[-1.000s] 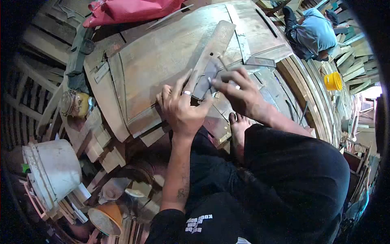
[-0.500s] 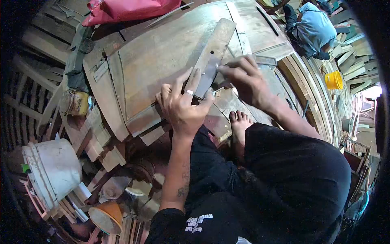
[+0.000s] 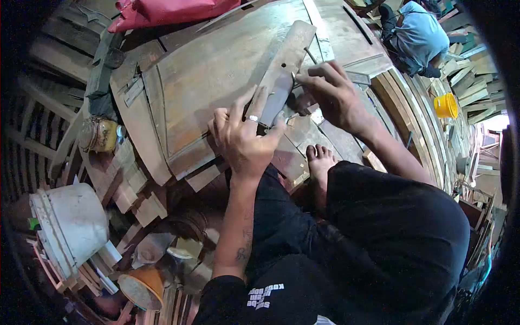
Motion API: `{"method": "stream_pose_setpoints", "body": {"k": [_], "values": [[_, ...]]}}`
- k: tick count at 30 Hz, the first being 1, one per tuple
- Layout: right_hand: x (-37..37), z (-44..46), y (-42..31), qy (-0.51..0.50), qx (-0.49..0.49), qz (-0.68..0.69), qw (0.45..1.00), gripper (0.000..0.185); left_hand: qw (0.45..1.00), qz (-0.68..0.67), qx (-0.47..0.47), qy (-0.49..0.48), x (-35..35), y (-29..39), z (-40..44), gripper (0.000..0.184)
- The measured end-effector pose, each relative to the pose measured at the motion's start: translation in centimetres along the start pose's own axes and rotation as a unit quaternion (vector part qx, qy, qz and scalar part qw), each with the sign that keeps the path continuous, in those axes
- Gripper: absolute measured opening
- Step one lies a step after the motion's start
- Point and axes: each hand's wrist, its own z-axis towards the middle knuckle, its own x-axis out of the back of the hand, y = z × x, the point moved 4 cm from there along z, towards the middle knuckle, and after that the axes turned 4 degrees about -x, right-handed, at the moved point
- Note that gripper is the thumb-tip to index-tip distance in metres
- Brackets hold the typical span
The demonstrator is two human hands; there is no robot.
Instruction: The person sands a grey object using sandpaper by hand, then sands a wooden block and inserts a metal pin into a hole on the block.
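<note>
Head view: left hand (image 3: 245, 138) around wooden strip (image 3: 292, 49), right hand (image 3: 337, 97) at possible nail (image 3: 293, 79).

The wooden strip (image 3: 294, 44) is long, flat and straight-sided, with a rounded far end and one small dark round hole through its face. It lies flat and diagonally on the broad wooden panel (image 3: 216, 65). The grey flat piece (image 3: 275, 104), smooth and dull, lies along the strip's near part, its long axis roughly parallel to the strip. The thin metal piece (image 3: 293, 78), short and narrow, is located beside the strip's right edge, its full shape partly hidden
</note>
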Motion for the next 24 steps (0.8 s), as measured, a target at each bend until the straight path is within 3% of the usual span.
{"method": "stream_pose_setpoints", "body": {"k": [2, 5, 8, 13, 17, 21, 24], "values": [[-1.0, -0.4, -0.9, 0.011, 0.025, 0.019, 0.999, 0.052, 1.0, 0.008, 0.004, -0.002, 0.0, 0.1, 0.0, 0.056], [-0.8, -0.3, -2.6, -0.056, 0.103, 0.029, 0.993, 0.053, 1.0, 0.002, 0.012, -0.018, 0.1, 0.3, 0.0, 0.054], [0.1, 0.2, 0.5, 0.004, -0.015, -0.013, 1.0, 0.055, 1.0, -0.01, 0.005, 0.01, 0.1, 0.0, -0.2, 0.055], [-0.8, -0.4, -2.6, -0.053, 0.105, 0.006, 0.993, 0.055, 1.0, -0.003, 0.019, -0.002, -0.3, -0.2, -0.3, 0.053], [-0.1, 0.3, 0.8, -0.003, 0.015, -0.063, 0.998, 0.051, 1.0, -0.008, 0.004, 0.008, -0.1, -0.1, 0.0, 0.052], [-0.6, -0.2, -3.0, -0.006, 0.118, -0.061, 0.991, 0.053, 1.0, 0.008, 0.011, 0.002, -0.3, -0.3, -0.2, 0.051], [0.5, 0.9, -0.9, 0.0, 0.109, -0.091, 0.99, 0.054, 1.0, -0.009, 0.002, 0.013, -0.3, -0.2, -0.3, 0.052]]}}
